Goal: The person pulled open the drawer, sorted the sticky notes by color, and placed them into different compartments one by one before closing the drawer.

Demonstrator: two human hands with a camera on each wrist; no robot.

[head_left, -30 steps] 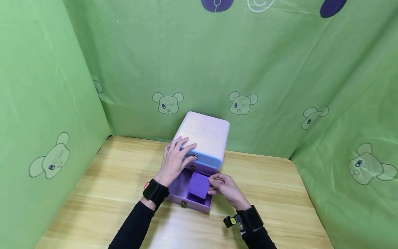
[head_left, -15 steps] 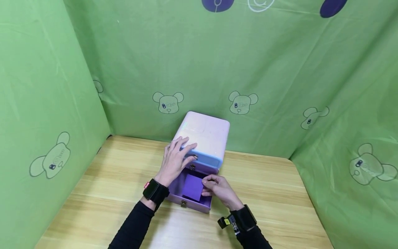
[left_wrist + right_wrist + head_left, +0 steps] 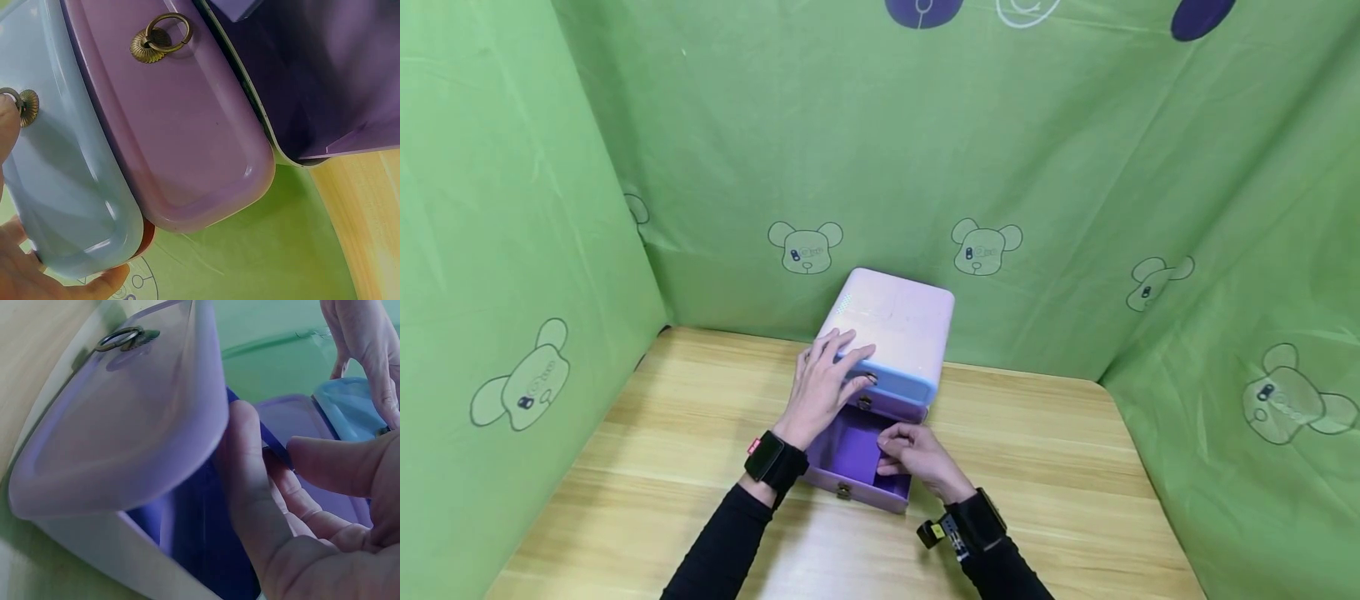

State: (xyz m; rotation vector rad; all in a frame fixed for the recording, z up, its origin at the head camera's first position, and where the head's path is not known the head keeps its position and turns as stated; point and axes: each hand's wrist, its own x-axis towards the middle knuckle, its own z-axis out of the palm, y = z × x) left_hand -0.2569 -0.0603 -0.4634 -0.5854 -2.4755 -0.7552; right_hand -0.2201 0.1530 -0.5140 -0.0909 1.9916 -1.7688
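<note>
A small drawer cabinet has a pinkish-white top and a light blue upper drawer front. My left hand rests over its front top edge, fingers spread on top, thumb at the upper ring pull. At the bottom, a purple drawer is pulled out. Inside it, my right hand pinches the right edge of a purple square card between thumb and fingers. In the right wrist view, only a thin dark-blue strip of the card shows; the fingers and drawer front hide the rest.
Between the blue drawer and the pulled-out one sits a closed purple middle drawer with a brass ring pull. The cabinet stands on a wooden table against green cloth walls printed with bear heads.
My right hand has moved left and slightly down into the drawer, carrying the purple card from the right side toward the drawer's middle. The left hand and cabinet have stayed still.
</note>
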